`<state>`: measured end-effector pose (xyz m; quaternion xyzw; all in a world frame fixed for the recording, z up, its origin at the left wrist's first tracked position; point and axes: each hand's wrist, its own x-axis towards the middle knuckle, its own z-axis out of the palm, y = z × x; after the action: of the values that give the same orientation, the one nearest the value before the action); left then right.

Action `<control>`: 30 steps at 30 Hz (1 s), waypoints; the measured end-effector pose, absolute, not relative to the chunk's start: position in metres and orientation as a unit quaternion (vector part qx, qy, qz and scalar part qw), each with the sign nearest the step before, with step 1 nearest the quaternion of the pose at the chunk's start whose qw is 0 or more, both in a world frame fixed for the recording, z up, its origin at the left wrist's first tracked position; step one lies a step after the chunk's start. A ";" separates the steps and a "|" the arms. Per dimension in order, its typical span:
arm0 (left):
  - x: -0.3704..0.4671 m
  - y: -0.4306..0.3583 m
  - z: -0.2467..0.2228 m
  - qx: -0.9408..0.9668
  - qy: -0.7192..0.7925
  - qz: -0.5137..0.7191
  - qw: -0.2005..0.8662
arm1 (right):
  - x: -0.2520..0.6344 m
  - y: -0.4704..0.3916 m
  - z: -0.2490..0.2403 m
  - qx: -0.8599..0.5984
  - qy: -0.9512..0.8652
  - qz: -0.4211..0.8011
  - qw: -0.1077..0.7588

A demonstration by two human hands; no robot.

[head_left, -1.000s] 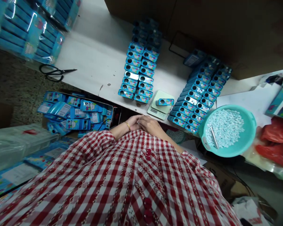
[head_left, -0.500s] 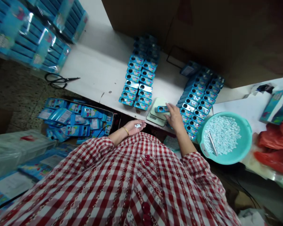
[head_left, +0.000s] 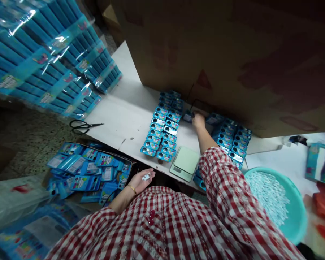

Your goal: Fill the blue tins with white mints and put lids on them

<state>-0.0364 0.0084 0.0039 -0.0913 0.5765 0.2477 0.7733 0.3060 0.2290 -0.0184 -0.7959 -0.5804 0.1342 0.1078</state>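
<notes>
My left hand (head_left: 141, 180) is palm up near the table's front edge, its fingers slightly curled around a small pile of white and pale-blue candies (head_left: 146, 177). Stretched to the back of the table, my right hand (head_left: 199, 121) has its fingers closed at a small blue box (head_left: 188, 116), close to a large cardboard box (head_left: 206, 47). The fingertips are partly hidden. A kitchen scale (head_left: 187, 160) stands at the front edge with nothing on its pan. Two rows of blue boxes (head_left: 162, 133) with round dark openings stand left of it.
More blue boxes (head_left: 230, 139) stand in rows to the right. A turquoise basin (head_left: 300, 220) of candies is beyond my right sleeve. Black scissors (head_left: 83, 126) lie by the left edge. Wrapped packs (head_left: 56, 54) are stacked far left, above a carton of loose blue boxes (head_left: 89, 173).
My right hand has moved from the scale to the back of the table, and the small blue box is off the scale. My left hand still holds the candies. The view has shifted.
</notes>
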 end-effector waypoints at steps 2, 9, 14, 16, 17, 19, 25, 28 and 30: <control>-0.041 0.008 0.001 -0.095 0.584 0.247 0.767 | 0.306 0.239 -0.027 -0.787 -0.588 0.156 0.108; -0.038 0.020 -0.002 -0.079 0.586 0.229 0.774 | 0.381 0.194 -0.018 -0.840 -0.530 0.047 0.104; -0.037 0.025 0.003 -0.077 0.577 0.249 0.774 | 0.410 0.188 -0.014 -0.854 -0.520 0.000 -0.002; -0.036 0.023 0.003 -0.080 0.574 0.248 0.776 | 0.402 0.183 -0.006 -0.835 -0.549 -0.022 -0.021; -0.034 0.022 0.003 -0.082 0.572 0.246 0.778 | 0.396 0.175 0.002 -0.827 -0.561 -0.025 -0.025; -0.029 0.022 0.002 -0.087 0.564 0.238 0.786 | 0.378 0.150 0.020 -0.808 -0.588 -0.024 -0.023; 0.001 0.029 0.006 -0.080 0.517 0.204 0.827 | 0.302 0.034 0.045 -0.683 -0.730 0.026 -0.018; 0.012 0.029 0.009 -0.062 0.497 0.184 0.846 | 0.269 -0.003 0.032 -0.659 -0.748 0.075 -0.030; 0.016 0.026 0.011 -0.060 0.486 0.171 0.855 | 0.253 -0.017 0.025 -0.667 -0.740 0.084 -0.016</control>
<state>0.0157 0.0260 0.0108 -0.0600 0.4863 0.1713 0.8548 0.2529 -0.0170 0.0251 -0.6673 -0.7399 0.0840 -0.0162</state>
